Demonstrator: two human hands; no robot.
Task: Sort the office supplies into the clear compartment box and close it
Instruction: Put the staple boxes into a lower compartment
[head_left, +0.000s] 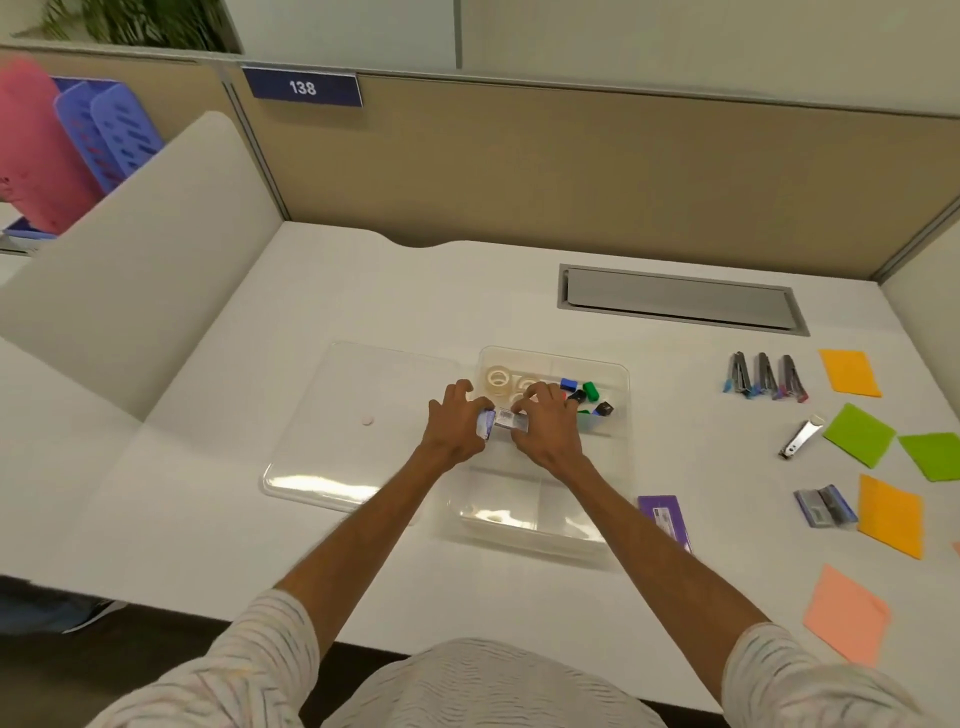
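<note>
Far to your left, pink and purple file trays (78, 140) stand behind the desk divider, off the white desk (218, 467). Moving in, the clear lid (332, 431) lies flat on the desk, touching the left side of the clear compartment box (621, 415), with a small pink dot (368, 420) showing on or under it. Your left hand (452, 431) and right hand (545, 431) meet over the box's middle, both pinching one small purple-and-white packet (503, 420) between them, left fingers curled on its purple end, right fingers on the other end; it looks like a staple box, though the label is too blurred to read. Just beyond your hands, tape rolls (497, 379) sit in the far-left compartment, and coloured markers (584, 397) fill the far-right one. The near compartments look bare. Just beside the box's near right corner lies a purple card packet (665, 519). Further right, well apart from the box, three staple removers (763, 376) stand in a row, with nail clippers (800, 437) and an open small packet (825, 506) nearer you. Orange, green and peach sticky notes (860, 434) are scattered along the right edge.
</note>
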